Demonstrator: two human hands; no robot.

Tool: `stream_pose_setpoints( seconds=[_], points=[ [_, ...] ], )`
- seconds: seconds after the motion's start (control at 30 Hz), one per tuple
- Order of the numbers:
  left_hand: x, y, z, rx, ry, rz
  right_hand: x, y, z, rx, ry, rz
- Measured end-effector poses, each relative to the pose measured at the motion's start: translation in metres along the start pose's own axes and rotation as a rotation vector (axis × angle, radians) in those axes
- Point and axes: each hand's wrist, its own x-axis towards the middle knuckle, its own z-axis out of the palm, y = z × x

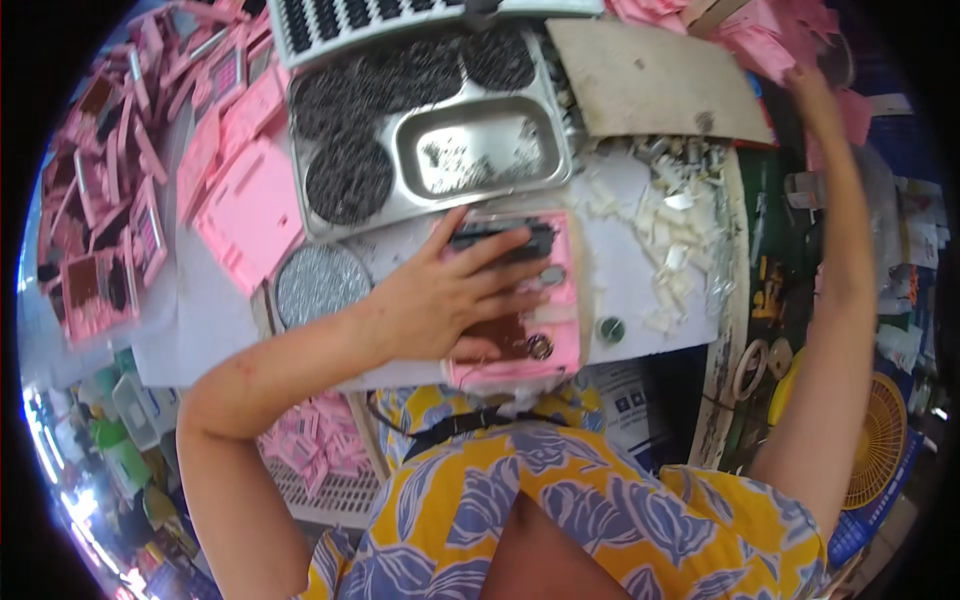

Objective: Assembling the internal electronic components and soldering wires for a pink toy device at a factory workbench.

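My left hand [445, 295] lies palm down over a pink plastic casing [565, 345] at the table's near edge, its fingers spread. Under and beside the fingers show a brown board [508, 338], a black part [535, 238] at the far end and a small round metal piece [540, 347]. The palm hides part of the casing. Stretched out to the far right, my right hand [808, 92] is at a heap of pink plastic parts [760, 45]. Its fingers are small and partly hidden there, so I cannot make out whether they grip one.
Beyond the casing stands a steel tray [385, 215] with black screws and small silver pieces. Pink panels [250, 225] and a round grey dish [322, 285] lie left, near piled pink units [100, 280]. White parts [665, 245] and a beige board [650, 85] lie right.
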Motion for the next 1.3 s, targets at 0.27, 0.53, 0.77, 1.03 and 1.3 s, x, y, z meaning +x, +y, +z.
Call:
stream_pose_setpoints(
  seconds=[0.27,0.53,0.77,1.03,1.3],
  points=[
    [0.002,0.003,-0.005,-0.253,0.204,0.070,-0.104,0.092,-0.134,1.019,0.031,0.352],
    [0.036,0.013,-0.068,-0.530,0.908,0.092,-0.169,-0.134,-0.357,1.435,-0.199,0.004],
    [-0.003,0.047,-0.078,-1.463,0.948,-0.369,-0.121,-0.266,-0.327,2.256,0.259,0.028],
    [-0.029,0.077,-0.021,-0.938,0.513,-0.819,-0.243,-0.408,-0.316,2.082,-0.125,0.482],
    [-0.018,0.078,0.001,-0.773,0.526,-0.726,-0.254,-0.406,-0.297,1.622,-0.267,0.307]
  ],
)
